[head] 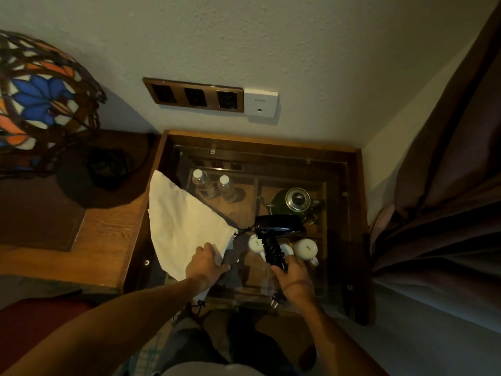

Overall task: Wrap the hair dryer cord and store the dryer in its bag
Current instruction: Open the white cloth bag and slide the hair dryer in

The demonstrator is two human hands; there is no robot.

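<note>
Two hands: bag, wrapped dryer.

One head-worn wide-angle camera looks steeply down from close above a glass-topped counter, facing the wall, forearms entering from below.

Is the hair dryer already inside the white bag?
No, the hair dryer is outside the white bag, held up by the right hand.
</note>
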